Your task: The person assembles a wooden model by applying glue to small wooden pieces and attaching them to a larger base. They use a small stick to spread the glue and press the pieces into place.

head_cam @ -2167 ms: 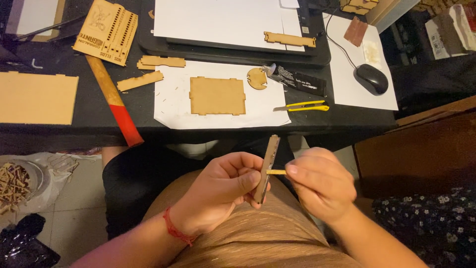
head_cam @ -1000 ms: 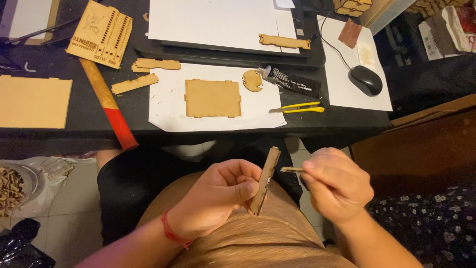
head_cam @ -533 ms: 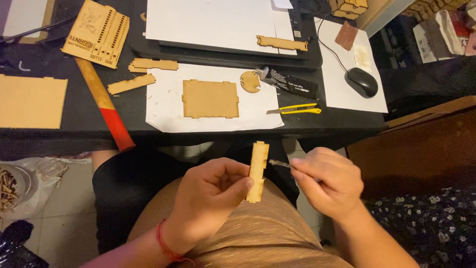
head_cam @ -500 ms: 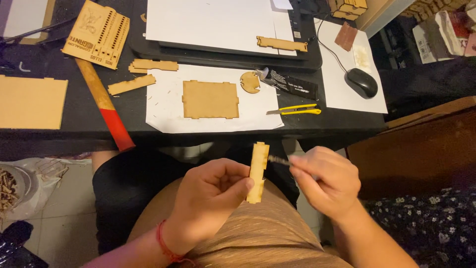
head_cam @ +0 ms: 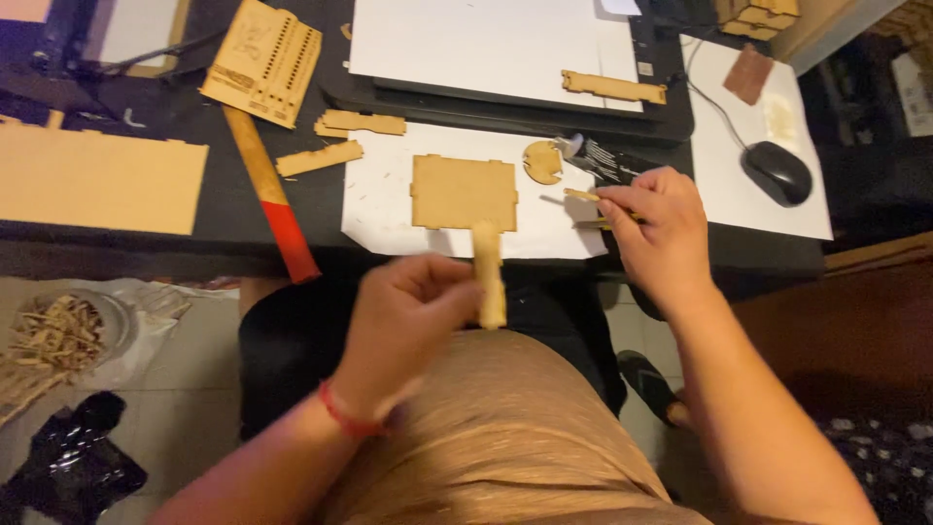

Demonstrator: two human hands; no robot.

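A mouse sits far right; a hammer and slotted board lie far left.

Matt pale wooden strip; smooth white paper sheet; glossy black plastic mouse.

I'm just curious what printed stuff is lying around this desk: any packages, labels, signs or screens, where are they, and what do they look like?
Dark tube: lying on the desk by the right hand; black with pale print and a light cap end.
Engraved wooden panel: upper left of the desk; tan, rectangular, with rows of small slots and burnt-in markings.
Label on the black tray: near its right edge; small, white, rectangular.
No screens or signs are in view.
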